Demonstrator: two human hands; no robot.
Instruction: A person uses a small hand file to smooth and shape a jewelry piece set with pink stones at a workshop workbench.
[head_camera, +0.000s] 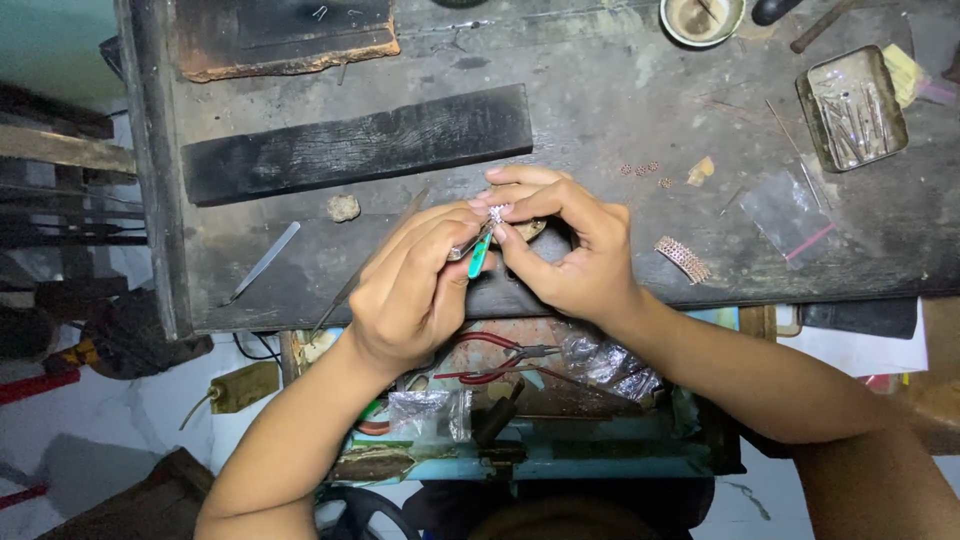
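My left hand (410, 285) grips small pliers with teal handles (480, 254), jaws pointing up toward the fingertips of my other hand. My right hand (570, 245) pinches a tiny sparkling silver jewellery piece (496, 213) between thumb and forefinger, right at the pliers' tip. Both hands meet over the front edge of a dark, worn workbench (600, 100). A small wooden peg sits just behind the fingers, mostly hidden.
A black rectangular block (355, 145) lies behind the hands. A mesh-like silver strip (683, 259) rests to the right, small beads (640, 170) and a clear bag (785, 210) beyond. A metal tin of pins (852, 108), a bowl (702, 18), tweezers (265, 262), red-handled pliers (500, 360) in the drawer below.
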